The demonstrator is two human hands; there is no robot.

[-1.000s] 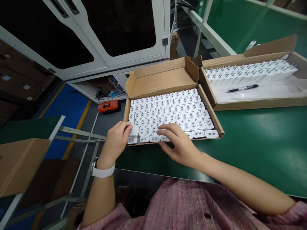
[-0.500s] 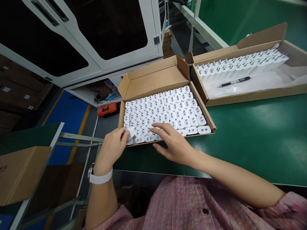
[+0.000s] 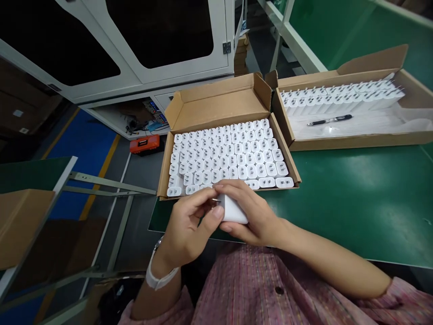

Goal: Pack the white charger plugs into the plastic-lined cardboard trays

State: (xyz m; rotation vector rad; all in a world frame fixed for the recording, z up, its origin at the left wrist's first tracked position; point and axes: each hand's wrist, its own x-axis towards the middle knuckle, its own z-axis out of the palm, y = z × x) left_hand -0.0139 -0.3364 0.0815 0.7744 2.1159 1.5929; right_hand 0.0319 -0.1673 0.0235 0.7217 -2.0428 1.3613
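A white plug-in charger (image 3: 234, 211) is held between both my hands, in front of the near edge of an open cardboard box (image 3: 296, 168). Its metal prongs point left. My left hand (image 3: 194, 221) pinches the prong end with thumb and fingers. Around the body of the charger, my right hand (image 3: 252, 210) is closed, fingers above and thumb below. Inside the box stand rows of white chargers (image 3: 223, 155) with their prongs up. My hands hide part of the nearest row.
To the right, a second cardboard box (image 3: 352, 142) holds rows of chargers (image 3: 338, 101) and a black pen (image 3: 329, 120). Both boxes rest on a green table (image 3: 345, 194). Behind is a white cabinet (image 3: 149, 90); an orange case (image 3: 145, 143) lies at the left.
My left hand has lifted a charger from the box's near left corner and brought it right, toward my body. My right hand has closed on it too.
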